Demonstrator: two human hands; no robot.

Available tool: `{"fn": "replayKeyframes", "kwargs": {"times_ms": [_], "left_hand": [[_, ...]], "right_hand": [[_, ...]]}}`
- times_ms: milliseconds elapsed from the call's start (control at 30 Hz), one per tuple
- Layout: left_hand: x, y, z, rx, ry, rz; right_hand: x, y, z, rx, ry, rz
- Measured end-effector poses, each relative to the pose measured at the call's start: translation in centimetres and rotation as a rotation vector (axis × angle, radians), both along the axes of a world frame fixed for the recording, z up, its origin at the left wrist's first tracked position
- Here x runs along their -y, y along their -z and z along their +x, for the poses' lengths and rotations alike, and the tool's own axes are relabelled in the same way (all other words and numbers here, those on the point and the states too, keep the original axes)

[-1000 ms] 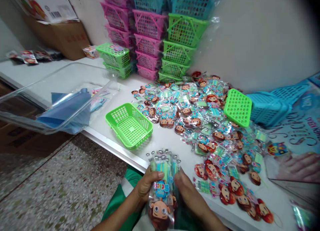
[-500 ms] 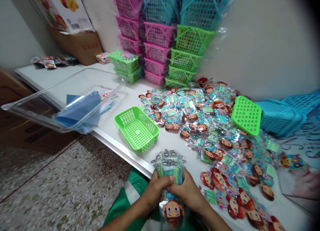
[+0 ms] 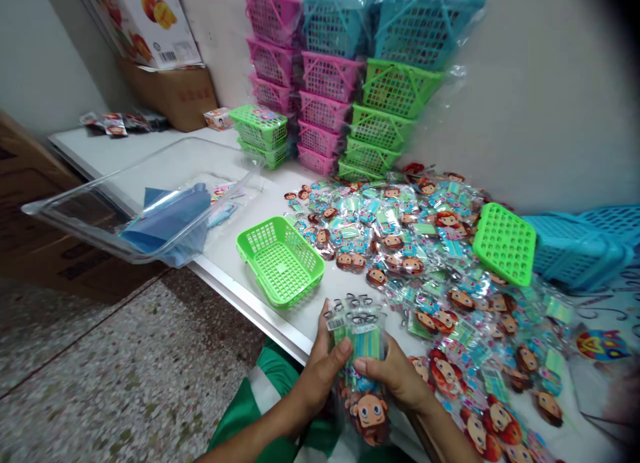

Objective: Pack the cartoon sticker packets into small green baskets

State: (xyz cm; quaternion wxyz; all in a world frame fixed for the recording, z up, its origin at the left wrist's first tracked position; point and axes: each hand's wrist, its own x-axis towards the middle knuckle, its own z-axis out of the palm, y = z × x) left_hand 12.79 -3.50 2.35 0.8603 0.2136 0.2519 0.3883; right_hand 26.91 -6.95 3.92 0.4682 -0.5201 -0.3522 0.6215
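Note:
A stack of clear packets [image 3: 367, 346] with green strips and a cartoon head at the lower end is held upright over my lap, black hooks at its top. My left hand [image 3: 320, 373] grips the stack's left side, thumb across the front. On the right side my right hand [image 3: 397, 376] grips it too, thumb pressed on the front. An open green basket [image 3: 283, 263] stands on the table beyond my hands, with nothing in it. Many similar packets [image 3: 395, 239] lie in a wide pile to the right of the basket.
Wrapped pink baskets [image 3: 330, 76], blue and green ones stand stacked at the wall. A clear plastic tray [image 3: 70, 213] overhangs the table's left edge. A green lid-like piece [image 3: 505, 244] and blue baskets [image 3: 575, 249] are at right. Part of another person's hand [image 3: 623, 396] shows, blurred.
Both hands and the packet stack have moved slightly right in the picture. The packets have fanned apart a little, and my left fingers now show behind them. The whole view has shifted.

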Motion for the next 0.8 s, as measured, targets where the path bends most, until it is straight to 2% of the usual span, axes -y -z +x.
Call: {"fn": "replayKeyframes", "kwargs": {"times_ms": [200, 300, 367, 433, 467, 500, 533, 600, 633, 700, 800], "left_hand": [[-0.9, -2.0, -0.8, 0.024, -0.052, 0.030], [-1.9, -2.8, -2.4, -0.235, -0.127, 0.177], [-3.9, -3.1, -4.7, -0.536, -0.229, 0.439], [-6.9, -3.3, -7.8, -0.873, -0.365, 0.891], [-8.6, -3.4, -9.4, -1.046, -0.380, 1.138], [-10.3, -3.6, -10.9, -1.194, -0.324, 1.352], [-11.7, -3.7, -12.2, -1.328, -0.204, 1.513], [-13.7, -4.0, -13.7, -1.468, 0.006, 1.737], [-14.3, -4.0, -14.0, -1.496, 0.096, 1.799], [-14.4, -3.8, -13.8, -1.495, 0.187, 1.861], [-13.1, -2.9, -12.6, -1.458, 0.161, 1.872]], "right_hand": [[-0.3, -0.4, 0.3, 0.232, -0.018, 0.085], [-0.5, -0.7, 1.0, 0.276, -0.023, 0.076], [-1.1, -1.2, 1.8, 0.283, -0.007, 0.071], [-2.3, -2.1, 2.7, 0.291, 0.019, 0.071], [-3.2, -2.7, 3.1, 0.295, 0.027, 0.084], [-4.2, -3.5, 3.3, 0.299, 0.031, 0.108], [-5.4, -4.4, 3.3, 0.309, 0.027, 0.136], [-7.9, -6.4, 2.6, 0.341, 0.012, 0.199], [-9.2, -7.4, 2.0, 0.365, 0.003, 0.229], [-11.7, -8.8, 0.3, 0.437, -0.023, 0.274], [-14.7, -9.5, -2.3, 0.592, -0.107, 0.356]]}}
